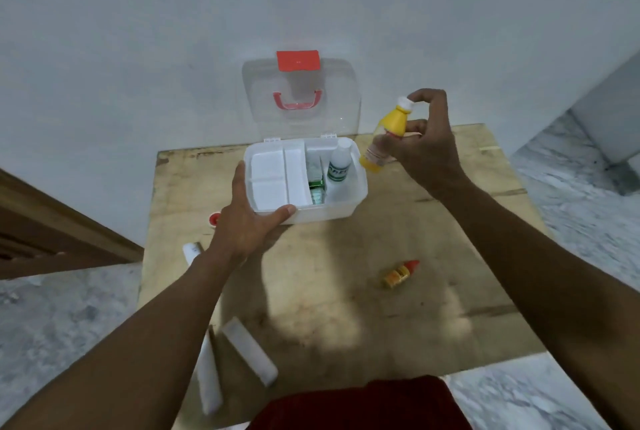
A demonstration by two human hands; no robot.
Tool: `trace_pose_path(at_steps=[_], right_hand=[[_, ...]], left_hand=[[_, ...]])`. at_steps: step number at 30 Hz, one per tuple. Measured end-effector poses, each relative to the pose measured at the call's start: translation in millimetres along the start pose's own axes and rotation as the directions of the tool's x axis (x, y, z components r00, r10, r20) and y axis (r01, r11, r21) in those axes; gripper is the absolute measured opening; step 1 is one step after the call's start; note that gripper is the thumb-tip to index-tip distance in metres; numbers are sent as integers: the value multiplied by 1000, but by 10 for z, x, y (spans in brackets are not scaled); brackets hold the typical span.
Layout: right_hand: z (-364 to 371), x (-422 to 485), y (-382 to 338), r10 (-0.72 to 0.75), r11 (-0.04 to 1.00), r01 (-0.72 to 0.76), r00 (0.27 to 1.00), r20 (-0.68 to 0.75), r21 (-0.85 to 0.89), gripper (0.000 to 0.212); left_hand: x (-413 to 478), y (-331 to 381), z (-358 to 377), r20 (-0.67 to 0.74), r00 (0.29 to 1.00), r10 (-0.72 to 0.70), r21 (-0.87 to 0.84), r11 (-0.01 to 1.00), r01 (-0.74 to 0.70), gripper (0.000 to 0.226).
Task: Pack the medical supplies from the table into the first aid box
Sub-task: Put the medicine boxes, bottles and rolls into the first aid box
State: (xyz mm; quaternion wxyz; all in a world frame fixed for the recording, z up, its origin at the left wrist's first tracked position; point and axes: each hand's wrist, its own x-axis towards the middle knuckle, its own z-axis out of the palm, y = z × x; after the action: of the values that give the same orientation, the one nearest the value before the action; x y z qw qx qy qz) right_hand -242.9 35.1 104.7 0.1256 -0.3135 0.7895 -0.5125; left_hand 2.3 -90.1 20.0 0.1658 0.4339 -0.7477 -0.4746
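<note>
At the lower left of the frame two long white packs (249,350) lie on the wooden surface (346,256), with another white item (191,251) above them, partly behind the left forearm. A small red-and-white thing (214,219) peeks out just left of the left wrist. The left hand (247,213) grips the near left corner of the white box (304,180) at frame centre, thumb along its front rim and fingers up its left side. The box's clear lid (301,97) stands open against the wall, with a red latch and red handle. Inside, the left compartments look empty and white; the middle one holds green-and-white packets (316,185); the right one holds a white bottle (338,163) with a green label whose writing is too blurred to read. Just right of the box, above its right rim, the right hand (424,145) holds a tilted yellow bottle (386,135) with a white cap, fingers closed around its body; its label is unreadable. At lower right of centre a small yellow dropper (401,273) with a red tip lies on the surface.
</note>
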Motion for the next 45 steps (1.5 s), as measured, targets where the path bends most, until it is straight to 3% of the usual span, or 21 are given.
trace_pose_path(at_steps=[8,14,30,45], right_hand=[[474,-345,-43,-248,941,261,965,85,-217,56],[642,-318,318,-301,846,350,936,182,-402,58],[746,-183,621,-237,811,303,952,193,-500,43],[763,-180,600,-278,747,352,936,216,-564,38]], left_hand=[[32,-71,-31,33,999,-14,-38,999,15,110],[76,-127,-18,42,999,8,-58,998,-5,113],[107,-165,16,25,998,53,-91,995,-50,111],[108,-159,34,15,996,88,-117,989,-86,106]])
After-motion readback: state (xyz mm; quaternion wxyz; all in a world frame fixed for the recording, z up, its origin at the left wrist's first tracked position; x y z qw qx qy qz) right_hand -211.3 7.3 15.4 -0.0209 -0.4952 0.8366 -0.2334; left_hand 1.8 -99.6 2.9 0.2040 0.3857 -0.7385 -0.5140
